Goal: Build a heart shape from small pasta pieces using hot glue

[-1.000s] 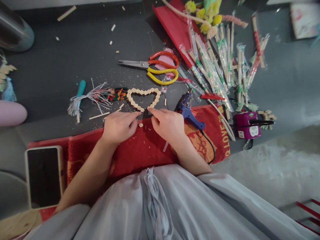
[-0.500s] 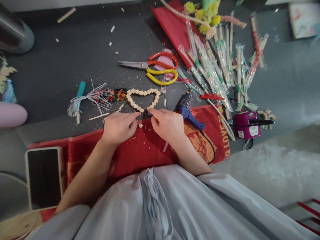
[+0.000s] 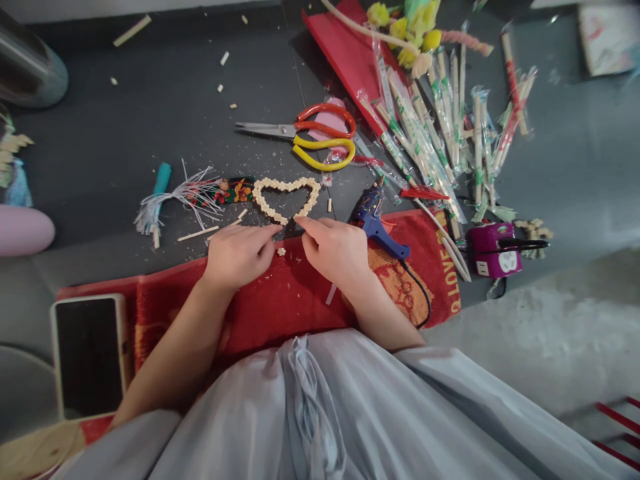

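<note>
A heart-shaped frame (image 3: 314,195) of small cream pieces lies on the dark tabletop, its point toward me. At the lower tip, a narrow gap shows between its two sides. My left hand (image 3: 239,257) has its index fingertip against the left side of that tip, the other fingers curled in. On the right side of the tip rests the index finger of my right hand (image 3: 336,250), its remaining fingers folded under. Both thumbs are mostly hidden. One loose flower-like cream piece (image 3: 281,252) sits between my hands on the red towel (image 3: 265,313).
Beyond the heart lie scissors (image 3: 320,133) with red and yellow handles. A blue glue gun (image 3: 377,227) is right of my right hand, near wrapped chopsticks (image 3: 420,133) and a purple power socket (image 3: 495,250). A phone (image 3: 90,357) lies at lower left. Stick offcuts (image 3: 197,233) are scattered about.
</note>
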`<act>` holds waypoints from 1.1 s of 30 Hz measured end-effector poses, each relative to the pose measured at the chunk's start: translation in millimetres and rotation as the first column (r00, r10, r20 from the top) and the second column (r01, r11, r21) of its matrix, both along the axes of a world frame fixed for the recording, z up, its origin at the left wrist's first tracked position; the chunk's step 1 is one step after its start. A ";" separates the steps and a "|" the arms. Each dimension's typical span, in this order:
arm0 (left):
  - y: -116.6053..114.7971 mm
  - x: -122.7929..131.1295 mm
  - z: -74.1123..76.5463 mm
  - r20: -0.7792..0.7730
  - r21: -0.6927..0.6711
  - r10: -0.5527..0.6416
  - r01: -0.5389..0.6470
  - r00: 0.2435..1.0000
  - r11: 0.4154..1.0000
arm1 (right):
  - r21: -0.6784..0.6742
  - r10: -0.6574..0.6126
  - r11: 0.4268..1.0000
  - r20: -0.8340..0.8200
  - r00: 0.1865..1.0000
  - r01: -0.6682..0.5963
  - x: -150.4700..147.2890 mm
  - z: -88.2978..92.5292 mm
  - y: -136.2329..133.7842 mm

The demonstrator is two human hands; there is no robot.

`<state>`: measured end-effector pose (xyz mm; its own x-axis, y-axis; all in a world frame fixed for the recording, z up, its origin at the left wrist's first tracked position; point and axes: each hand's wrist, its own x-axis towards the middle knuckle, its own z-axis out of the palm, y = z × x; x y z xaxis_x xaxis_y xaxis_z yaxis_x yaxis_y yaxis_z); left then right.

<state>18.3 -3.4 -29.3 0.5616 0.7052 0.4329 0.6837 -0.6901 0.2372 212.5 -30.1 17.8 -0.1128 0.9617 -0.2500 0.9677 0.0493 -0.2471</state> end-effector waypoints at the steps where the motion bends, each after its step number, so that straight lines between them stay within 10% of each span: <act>1: 0.0 -0.2 -0.3 0.001 -0.004 0.001 -0.001 1.000 1.000 | 0.006 0.001 1.000 -0.002 1.000 -0.001 0.1 -0.2 0.0; 33: -0.6 -0.9 3.0 0.135 -0.047 0.178 -0.173 0.975 0.984 | 0.089 -0.061 0.994 -0.083 0.995 0.068 0.5 -3.0 -2.5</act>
<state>17.3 -4.0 -26.2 0.3642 0.8036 0.4707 0.7526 -0.5517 0.3594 213.0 -32.6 14.8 -0.0657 0.9860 -0.1532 0.9470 0.0132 -0.3211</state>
